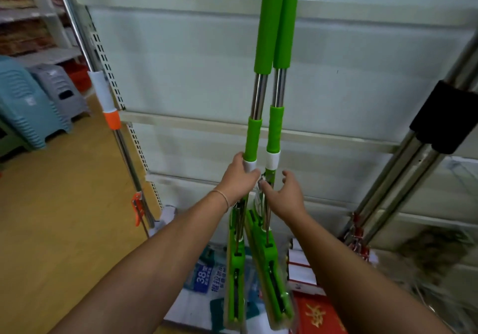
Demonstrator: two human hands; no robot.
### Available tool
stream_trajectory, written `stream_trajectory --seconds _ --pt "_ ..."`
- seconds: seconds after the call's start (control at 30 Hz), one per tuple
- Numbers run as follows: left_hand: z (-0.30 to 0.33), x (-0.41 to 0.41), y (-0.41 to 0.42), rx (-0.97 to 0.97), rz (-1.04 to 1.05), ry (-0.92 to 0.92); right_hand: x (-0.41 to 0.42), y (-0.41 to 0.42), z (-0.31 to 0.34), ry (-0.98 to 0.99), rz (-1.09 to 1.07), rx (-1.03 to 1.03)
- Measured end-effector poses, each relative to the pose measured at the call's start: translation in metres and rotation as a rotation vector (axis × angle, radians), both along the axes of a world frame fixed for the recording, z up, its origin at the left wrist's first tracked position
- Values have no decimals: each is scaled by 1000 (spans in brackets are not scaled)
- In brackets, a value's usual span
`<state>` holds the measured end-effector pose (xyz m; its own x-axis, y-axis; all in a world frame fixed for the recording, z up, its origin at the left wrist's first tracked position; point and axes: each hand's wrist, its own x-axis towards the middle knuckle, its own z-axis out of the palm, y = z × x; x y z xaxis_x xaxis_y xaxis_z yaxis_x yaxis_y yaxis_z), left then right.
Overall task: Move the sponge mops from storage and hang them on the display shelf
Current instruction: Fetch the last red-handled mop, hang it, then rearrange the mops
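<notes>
**Head view: two sponge mops against the display shelf, hanging stage**

Head view shows two green-sleeved, steel-handled sponge mops standing side by side against the pale panelled display shelf. The left hand is a closed grip round the left mop at its white collar; the right hand is an open grip, fingers spread, thumb touching the right mop. Handle tops leave the frame, so whether either mop already hangs cannot be told; judged from the hold, hanging is under way, not finished. Below lie printed packages and red boxes. Yellow wood-look floor, stacked plastic stools and an orange-trimmed mop lie left; chrome-handled mops lean right.
</notes>
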<state>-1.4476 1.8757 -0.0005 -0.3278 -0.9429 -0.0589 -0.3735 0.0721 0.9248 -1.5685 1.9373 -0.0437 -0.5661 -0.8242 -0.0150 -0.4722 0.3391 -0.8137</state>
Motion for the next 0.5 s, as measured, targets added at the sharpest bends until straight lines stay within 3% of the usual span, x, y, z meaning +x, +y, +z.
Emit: stream_trajectory --seconds 0.13,0.3,0.5 --pt "-15 -8 -12 35 56 9 -3 -21 -3 37 55 -53" --pt "-28 -12 -21 -3 63 22 -1 -28 -12 89 102 23" --pt "-46 -5 -29 2 -82 17 -1 -24 -25 51 109 60"
